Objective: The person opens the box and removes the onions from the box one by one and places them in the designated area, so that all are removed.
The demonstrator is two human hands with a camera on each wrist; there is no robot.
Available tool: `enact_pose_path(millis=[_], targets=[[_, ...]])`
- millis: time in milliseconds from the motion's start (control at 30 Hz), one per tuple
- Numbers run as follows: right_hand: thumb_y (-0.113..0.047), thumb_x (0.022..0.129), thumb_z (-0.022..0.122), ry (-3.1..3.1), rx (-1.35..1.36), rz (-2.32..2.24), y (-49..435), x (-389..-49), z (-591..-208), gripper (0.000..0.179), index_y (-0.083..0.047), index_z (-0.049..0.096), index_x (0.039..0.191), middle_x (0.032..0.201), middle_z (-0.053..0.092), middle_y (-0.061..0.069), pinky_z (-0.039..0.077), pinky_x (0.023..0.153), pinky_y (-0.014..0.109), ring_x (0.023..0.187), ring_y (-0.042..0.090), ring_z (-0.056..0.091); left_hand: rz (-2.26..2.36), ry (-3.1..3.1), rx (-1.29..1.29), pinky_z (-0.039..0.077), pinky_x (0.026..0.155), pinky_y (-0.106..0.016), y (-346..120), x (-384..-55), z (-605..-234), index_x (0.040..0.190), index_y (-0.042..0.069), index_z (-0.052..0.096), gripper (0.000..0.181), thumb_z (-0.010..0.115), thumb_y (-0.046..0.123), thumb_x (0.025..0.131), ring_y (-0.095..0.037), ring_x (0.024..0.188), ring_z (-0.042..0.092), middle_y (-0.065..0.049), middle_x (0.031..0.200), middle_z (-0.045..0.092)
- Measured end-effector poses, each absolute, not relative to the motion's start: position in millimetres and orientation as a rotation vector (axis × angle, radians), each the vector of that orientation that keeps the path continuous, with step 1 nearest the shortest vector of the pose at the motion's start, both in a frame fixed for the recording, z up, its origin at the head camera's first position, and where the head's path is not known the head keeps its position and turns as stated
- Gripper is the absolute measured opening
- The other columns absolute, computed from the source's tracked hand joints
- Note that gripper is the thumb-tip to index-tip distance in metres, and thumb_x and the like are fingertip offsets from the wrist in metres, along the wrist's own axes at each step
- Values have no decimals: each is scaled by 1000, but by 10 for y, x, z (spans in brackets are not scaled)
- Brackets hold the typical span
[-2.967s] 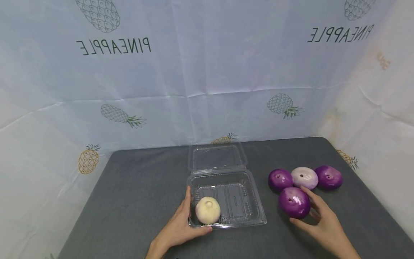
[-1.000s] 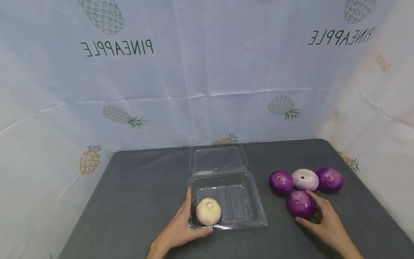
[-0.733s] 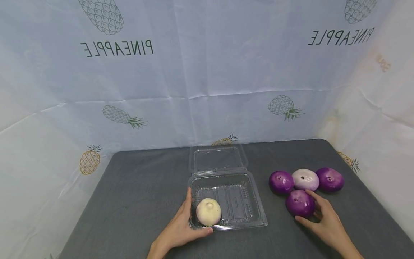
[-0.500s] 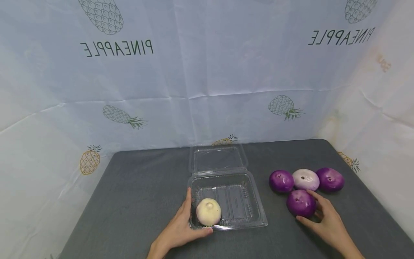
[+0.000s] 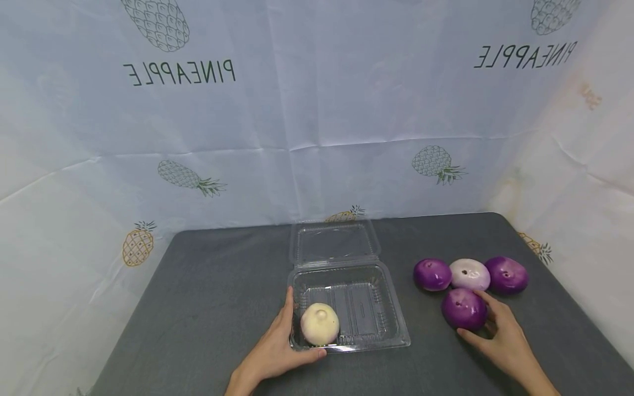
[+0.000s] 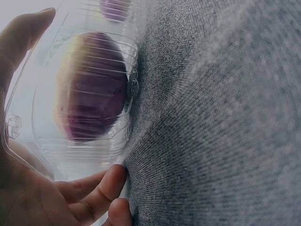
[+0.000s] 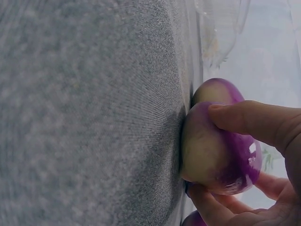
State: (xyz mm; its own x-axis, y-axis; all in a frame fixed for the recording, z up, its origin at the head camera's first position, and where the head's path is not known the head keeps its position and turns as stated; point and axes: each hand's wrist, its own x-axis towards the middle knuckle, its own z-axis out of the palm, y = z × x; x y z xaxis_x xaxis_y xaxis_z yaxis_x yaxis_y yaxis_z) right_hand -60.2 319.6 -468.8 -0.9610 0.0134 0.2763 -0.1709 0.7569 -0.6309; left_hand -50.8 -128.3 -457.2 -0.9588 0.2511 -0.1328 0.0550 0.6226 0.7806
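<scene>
My left hand [image 5: 274, 344] grips the near left corner of a clear plastic clamshell container [image 5: 361, 308], thumb along its front rim and fingers at its left side. One pale turnip [image 5: 320, 324] lies in the container's near left corner, knob upward. In the left wrist view curled fingers [image 6: 101, 195] sit against the container wall. My right hand [image 5: 505, 341] holds a purple turnip [image 5: 464, 309] between thumb and fingers. Seen from the right wrist, that turnip [image 7: 211, 150] is purple above and cream below, close against the grey cloth.
Behind the held turnip stand a purple turnip [image 5: 432, 274], a whitish one [image 5: 470, 274] and another purple one [image 5: 507, 275] in a row. The container's lid [image 5: 334, 242] lies folded back toward the pineapple-print curtain [image 5: 346, 110]. Grey cloth [image 5: 213, 286] covers the table.
My right hand and its purple turnip have shifted slightly to the right over the last three seconds. My left hand, the container and the pale turnip keep their places.
</scene>
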Motion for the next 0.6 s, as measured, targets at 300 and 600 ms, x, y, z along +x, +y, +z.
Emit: enact_pose_path(millis=[300,600], targets=[[5,59,93,-2607,180,1054,3190,-611,-4734,95,12,47,142,117,51,36,36,75,-9,103,-30,28,1244,2615,252,35,113,-69,-1284,-510,-4576,165,19,-13,140,85,60,74,-46,154,26,-25,170,16],[9,58,92,-2519,197,1077,3155,-605,-4643,88,10,53,137,117,53,32,35,83,-9,106,-34,34,1242,2618,248,37,113,-68,-1282,-512,-4571,165,19,-12,140,85,61,74,-46,153,27,-24,170,17]])
